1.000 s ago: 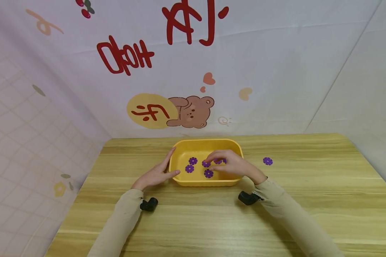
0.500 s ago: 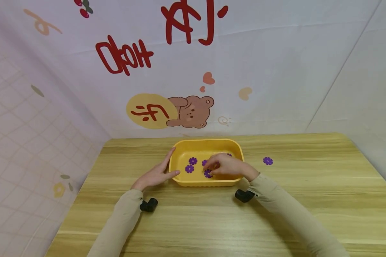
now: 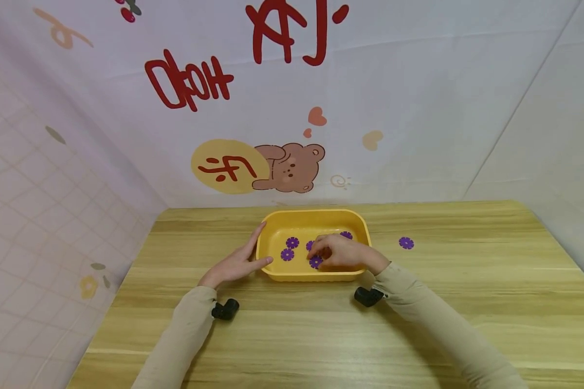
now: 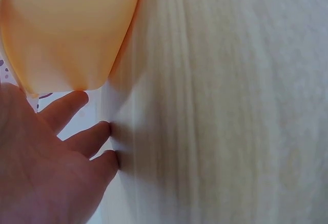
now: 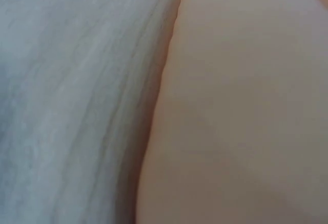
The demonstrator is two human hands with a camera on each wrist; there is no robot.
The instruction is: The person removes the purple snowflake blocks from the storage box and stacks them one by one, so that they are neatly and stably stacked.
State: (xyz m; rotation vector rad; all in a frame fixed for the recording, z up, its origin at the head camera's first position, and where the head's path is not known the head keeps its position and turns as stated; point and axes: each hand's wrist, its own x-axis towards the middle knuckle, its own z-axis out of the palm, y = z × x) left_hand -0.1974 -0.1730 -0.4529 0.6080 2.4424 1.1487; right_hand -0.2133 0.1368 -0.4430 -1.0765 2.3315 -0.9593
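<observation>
A yellow plastic basin (image 3: 316, 276) stands on the table with several purple snowflake building discs (image 3: 287, 254) on its floor. My left hand (image 3: 233, 266) spans the basin's left end, its straight fingers along the end wall and the thumb at the near rim. In the left wrist view its fingertips (image 4: 77, 99) are right at the basin's end. Inside the basin, my right hand (image 3: 343, 251) bends its fingers down around one snowflake disc (image 3: 316, 262); I cannot tell whether it pinches it. The right hand hides part of another disc (image 3: 310, 246).
One more snowflake disc (image 3: 406, 243) lies on the wooden table (image 3: 292, 335) to the right of the basin. A printed cloth with a bear (image 3: 294, 167) hangs behind the table's back edge. Black wrist mounts (image 3: 369, 296) stick out at both cuffs.
My right hand has moved slightly left and lower in the basin, uncovering a disc near the back right. My left hand and the basin stay in place.
</observation>
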